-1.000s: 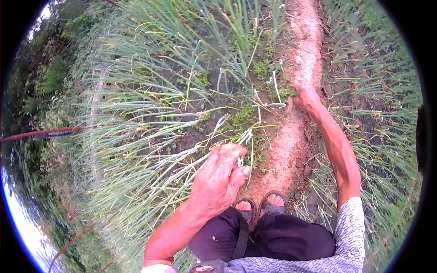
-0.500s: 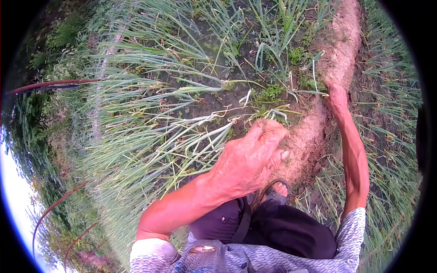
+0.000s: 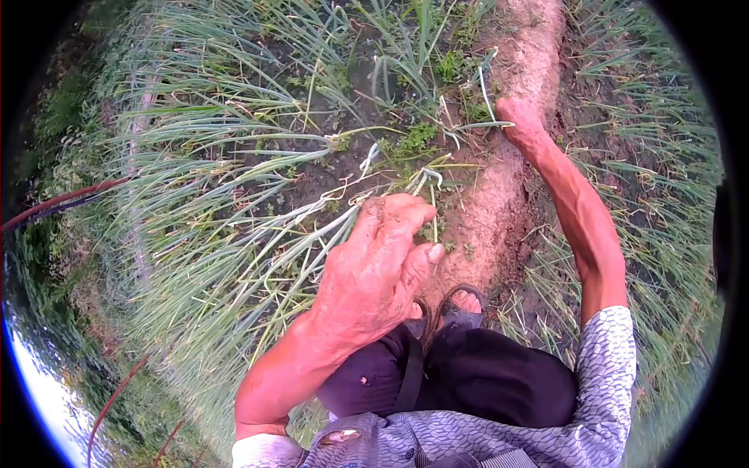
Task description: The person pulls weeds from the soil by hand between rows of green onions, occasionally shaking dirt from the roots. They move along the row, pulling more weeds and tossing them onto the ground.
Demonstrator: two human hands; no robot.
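Low over the bed, my left hand is bent with its muddy back toward me. Its thumb stands apart from the curved fingers, and I see nothing held between them. Green onion plants with long leaves fan out to its left, and a small weed patch grows just beyond its fingers. My right hand rests on the bare earth ridge, its knuckles rounded and its fingers hidden from view. Beside it, a bent onion leaf reaches close to the knuckles.
My sandalled feet stand at the near end of the ridge. More onion plants grow along the right. At the far left are bushes and thin dark red curved rods.
The whole view has shifted, so the plants and both hands appear further left. My left thumb has spread away from the fingers. My right hand stays at the same spot on the ridge.
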